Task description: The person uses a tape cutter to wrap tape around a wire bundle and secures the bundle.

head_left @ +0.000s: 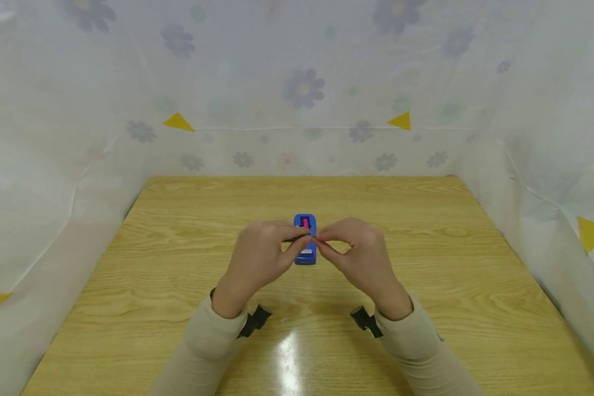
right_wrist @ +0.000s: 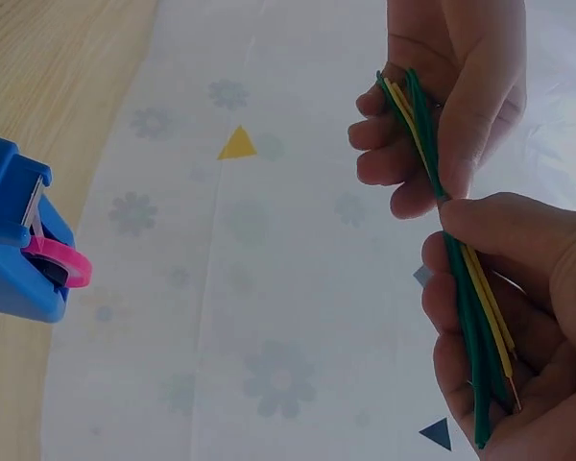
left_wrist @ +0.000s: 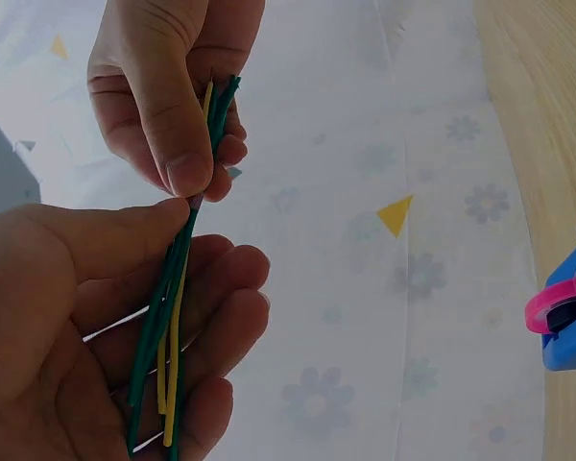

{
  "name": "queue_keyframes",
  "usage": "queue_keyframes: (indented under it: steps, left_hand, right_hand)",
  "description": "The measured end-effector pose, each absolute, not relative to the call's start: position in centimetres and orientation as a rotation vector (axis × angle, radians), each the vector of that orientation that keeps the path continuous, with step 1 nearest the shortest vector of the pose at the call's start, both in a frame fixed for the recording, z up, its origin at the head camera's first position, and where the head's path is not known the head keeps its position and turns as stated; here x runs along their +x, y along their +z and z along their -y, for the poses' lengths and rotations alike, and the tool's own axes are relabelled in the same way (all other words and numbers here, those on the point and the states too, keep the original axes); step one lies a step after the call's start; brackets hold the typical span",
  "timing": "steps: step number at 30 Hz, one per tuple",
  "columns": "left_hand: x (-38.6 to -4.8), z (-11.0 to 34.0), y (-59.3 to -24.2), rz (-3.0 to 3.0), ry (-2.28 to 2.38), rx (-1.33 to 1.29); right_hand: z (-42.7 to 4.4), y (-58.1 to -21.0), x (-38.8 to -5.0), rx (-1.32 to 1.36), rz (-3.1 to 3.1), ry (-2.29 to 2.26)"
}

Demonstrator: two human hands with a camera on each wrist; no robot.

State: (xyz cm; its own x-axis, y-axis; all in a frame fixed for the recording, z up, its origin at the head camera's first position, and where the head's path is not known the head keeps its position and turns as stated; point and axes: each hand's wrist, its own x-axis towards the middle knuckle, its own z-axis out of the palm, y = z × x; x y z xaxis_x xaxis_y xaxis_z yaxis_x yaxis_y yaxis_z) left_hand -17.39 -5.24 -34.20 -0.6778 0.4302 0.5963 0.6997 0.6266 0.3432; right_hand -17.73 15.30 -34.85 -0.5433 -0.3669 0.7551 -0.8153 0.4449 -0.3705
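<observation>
A thin bundle of green and yellow wires [left_wrist: 176, 279] runs between my two hands. My left hand [head_left: 259, 250] pinches it near its middle between thumb and fingers. Right beside that grip, my right hand [head_left: 361, 247] pinches the same bundle, the two thumb tips almost meeting. In the right wrist view, bare copper shows at one end of a yellow wire [right_wrist: 494, 312]. A small purplish patch lies at the pinch in the left wrist view; what it is I cannot tell. Both hands hover above the table, over a blue tape dispenser [head_left: 305, 259].
A pink tape roll [right_wrist: 72, 261] sits in the dispenser, which stands on the wood-grain table [head_left: 297, 195]. White flowered sheeting [head_left: 247, 99] with yellow triangles encloses the table's back and sides. Dark wrist mounts [head_left: 254, 320] stick out inward from both sleeves.
</observation>
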Motion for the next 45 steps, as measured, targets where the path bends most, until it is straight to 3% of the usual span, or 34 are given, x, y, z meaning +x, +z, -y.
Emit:
queue_keyframes:
  steps: [26, 45]
  left_hand:
    - [-17.91, 5.08, -34.57, 2.211, -0.617, -0.959]
    - [-17.67, 5.13, -34.51, 2.3, -0.591, -0.939]
  right_hand:
    - [-15.23, -34.43, -17.18, 0.789, 2.342, 1.257]
    - [-15.37, -34.72, -17.65, 0.964, 2.226, 0.943]
